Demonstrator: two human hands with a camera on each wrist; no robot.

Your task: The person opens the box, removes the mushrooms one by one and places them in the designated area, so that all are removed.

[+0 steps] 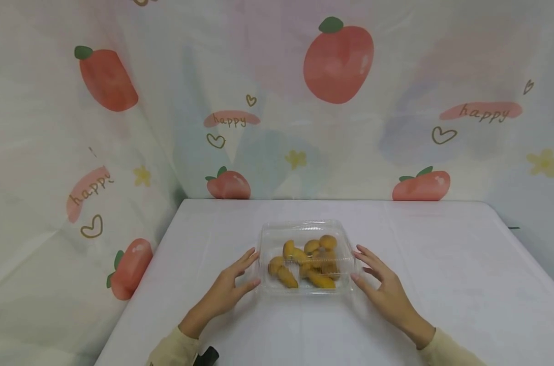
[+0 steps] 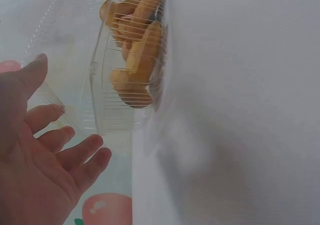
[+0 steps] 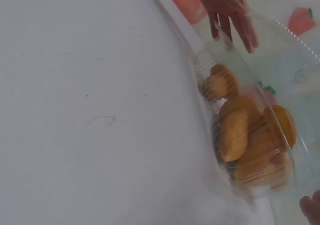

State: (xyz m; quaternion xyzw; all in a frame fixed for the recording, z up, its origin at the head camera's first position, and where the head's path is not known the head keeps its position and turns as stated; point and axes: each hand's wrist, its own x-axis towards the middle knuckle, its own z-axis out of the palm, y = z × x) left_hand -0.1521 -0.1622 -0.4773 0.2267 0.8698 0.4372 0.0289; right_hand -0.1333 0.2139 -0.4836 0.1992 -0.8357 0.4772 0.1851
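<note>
A clear plastic clamshell box [image 1: 273,236] sits on the white table, with several golden-brown pieces [image 1: 320,281] inside, some round and some oblong. To its left is my left hand [image 1: 224,291], fingers spread and fingertips right at the box's side. My right hand [image 1: 389,295] mirrors it on the right, thumb and fingers apart at that edge. In the left wrist view, the left hand [image 2: 45,140] has loosely bent fingers beside the ribbed wall of the box [image 2: 112,120]. Only fingertips of the right hand [image 3: 312,207] show in the right wrist view.
A white-covered table [image 1: 441,239] runs back to a patterned cloth [image 1: 277,66] hanging behind and on the left. By the left sleeve [image 1: 175,349], a black object [image 1: 207,357] shows at the bottom edge of the head view.
</note>
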